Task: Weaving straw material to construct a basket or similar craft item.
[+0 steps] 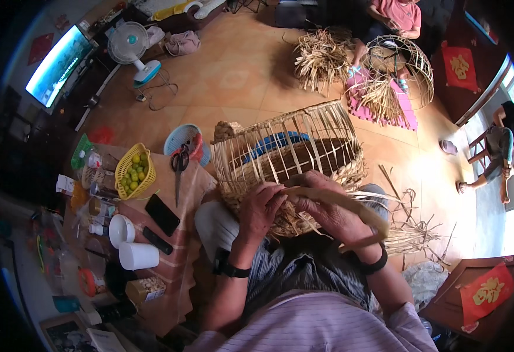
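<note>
A partly woven basket (279, 119) rests on its side across my lap, its wire frame wrapped in dried plant strips with gaps between them. Between the fingers of my left hand (259, 211) is the end of a broad, flat dried plant strip (349, 200). My right hand (331, 211) grips the same strip close by, and its long tail curves over the back of that hand towards the wrist. Both hands are at the basket's near edge, where loose fibre ends hang down. The fingertips partly hide the weave there. Something blue (274, 143) shows through the frame.
On the left, a cloth-covered table bears scissors (178, 165), a yellow basket (150, 176) of green citrus fruit, a phone (163, 214) and white cups. Loose strips (411, 237) lie on the floor at right. Ahead, a person sits by a wire frame (430, 79) and strip bundles.
</note>
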Available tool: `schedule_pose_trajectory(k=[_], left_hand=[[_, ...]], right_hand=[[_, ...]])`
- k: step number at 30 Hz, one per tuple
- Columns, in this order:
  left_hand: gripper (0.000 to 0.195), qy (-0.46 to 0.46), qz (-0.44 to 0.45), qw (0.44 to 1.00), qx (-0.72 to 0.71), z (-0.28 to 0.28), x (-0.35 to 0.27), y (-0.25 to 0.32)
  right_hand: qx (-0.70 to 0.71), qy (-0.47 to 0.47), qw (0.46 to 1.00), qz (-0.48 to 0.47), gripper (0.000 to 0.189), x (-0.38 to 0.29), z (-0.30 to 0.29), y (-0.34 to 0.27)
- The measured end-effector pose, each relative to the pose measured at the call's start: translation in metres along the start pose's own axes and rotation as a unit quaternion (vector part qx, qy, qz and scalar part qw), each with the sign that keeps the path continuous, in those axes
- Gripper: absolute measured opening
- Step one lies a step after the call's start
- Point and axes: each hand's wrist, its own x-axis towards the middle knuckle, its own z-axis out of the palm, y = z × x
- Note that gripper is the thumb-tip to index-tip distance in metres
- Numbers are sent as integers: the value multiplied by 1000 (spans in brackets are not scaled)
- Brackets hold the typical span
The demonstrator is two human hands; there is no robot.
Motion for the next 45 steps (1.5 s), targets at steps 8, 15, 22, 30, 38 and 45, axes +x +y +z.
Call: schedule_pose_trajectory(k=[8, 15, 22, 30, 38, 45], left_hand=[[47, -27, -53, 995, 86, 1, -6, 21], [65, -51, 60, 953, 292, 10, -16, 24], [54, -85, 72, 896, 430, 12, -12, 29], [20, -24, 77, 924, 375, 18, 2, 33], [52, 2, -74, 990, 118, 5, -8, 31], [42, 101, -5, 995, 16, 14, -6, 4]], right_hand=[[-22, 42, 999, -8, 20, 35, 1, 45], [-57, -3, 997, -57, 21, 59, -1, 41], [-129, 15, 985, -115, 16, 66, -15, -13], [-298, -58, 933, -194, 26, 47, -9, 1], [-350, -42, 931, -93, 24, 34, 6, 30], [-403, -41, 902, -149, 9, 43, 23, 39]])
